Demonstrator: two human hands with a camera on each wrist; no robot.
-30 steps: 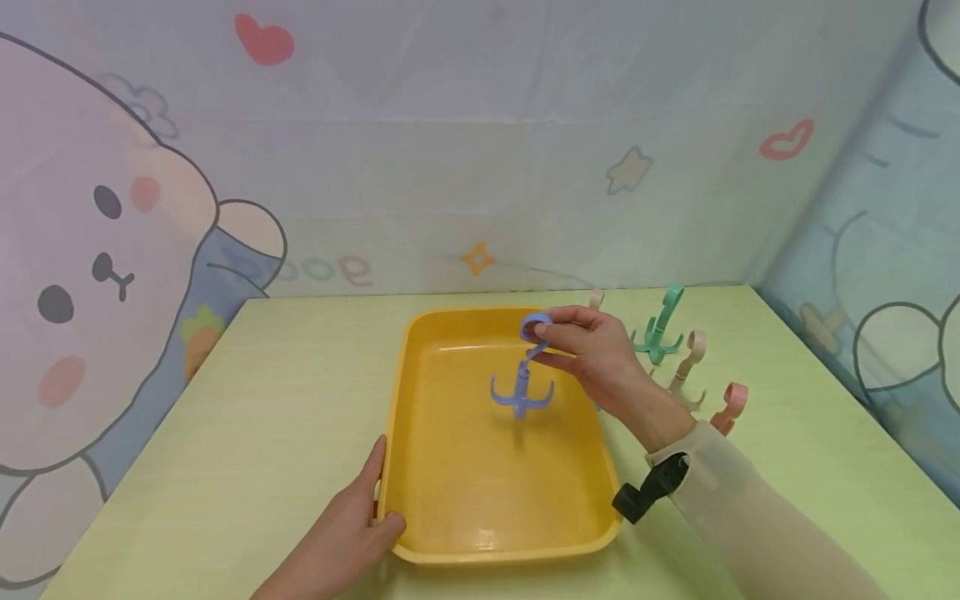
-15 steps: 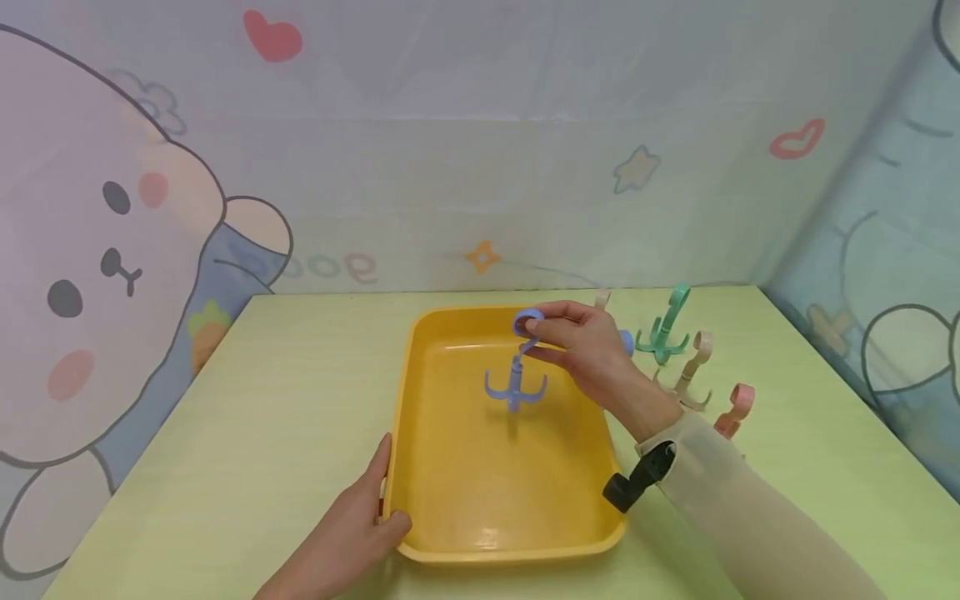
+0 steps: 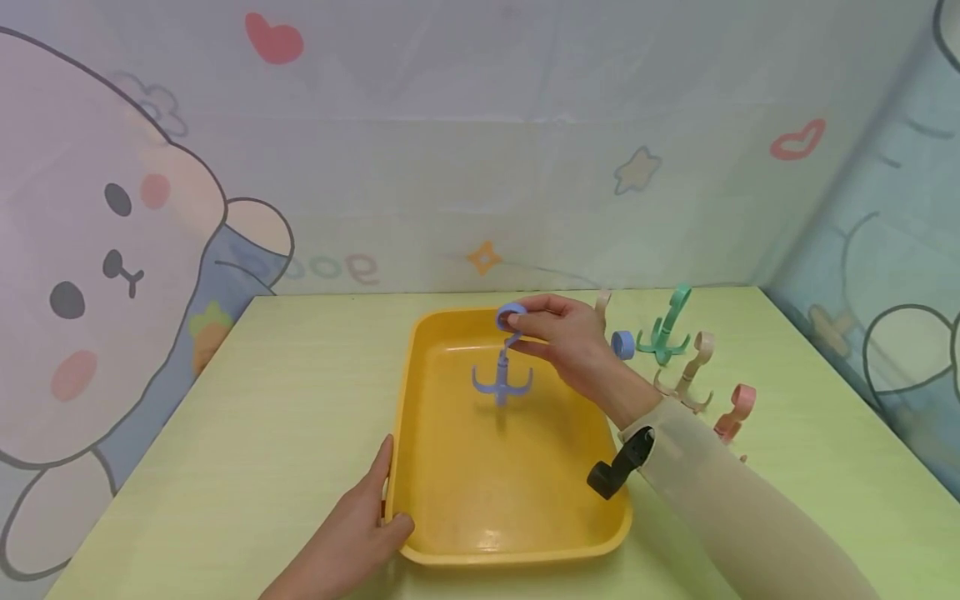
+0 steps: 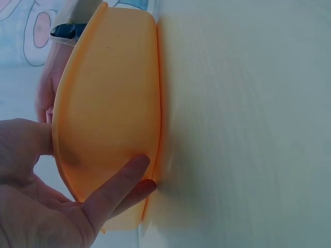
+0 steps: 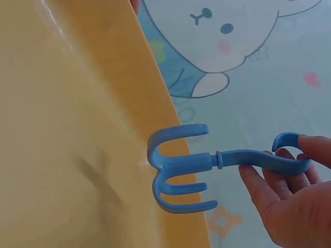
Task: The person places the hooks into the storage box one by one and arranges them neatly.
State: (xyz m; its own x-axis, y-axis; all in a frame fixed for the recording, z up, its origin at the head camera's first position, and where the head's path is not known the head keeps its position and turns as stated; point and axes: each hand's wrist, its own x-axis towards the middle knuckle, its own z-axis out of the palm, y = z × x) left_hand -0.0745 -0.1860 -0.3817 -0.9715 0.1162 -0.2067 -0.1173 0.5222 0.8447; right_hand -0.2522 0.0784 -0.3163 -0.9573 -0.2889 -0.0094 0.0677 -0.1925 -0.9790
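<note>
My right hand (image 3: 570, 337) pinches the curled top of a blue plastic multi-prong hook (image 3: 502, 379) between thumb and fingers. The hook hangs with its prongs low, over the yellow tray (image 3: 491, 557). In the right wrist view the blue hook (image 5: 189, 163) shows its upturned prongs and a swivel collar below the curved stem. At the tray's near left corner, my left hand (image 3: 356, 521) has its thumb over the rim and its fingers along the outer wall. The left wrist view shows those fingers (image 4: 116, 191) against the tray's orange-looking side (image 4: 111, 93).
Right of the tray stand more such hooks: a green one (image 3: 663, 333), a beige one (image 3: 697, 358) and a pink one (image 3: 738, 404). Another blue hook (image 3: 622, 344) and a second beige hook (image 3: 603, 302) are partly hidden behind the right hand. A printed cloth backdrop (image 3: 450, 167) rises behind the table.
The right hand has moved left and slightly up with the blue hook, further over the tray. Another blue hook behind it has come into view. The left hand keeps its hold on the tray.
</note>
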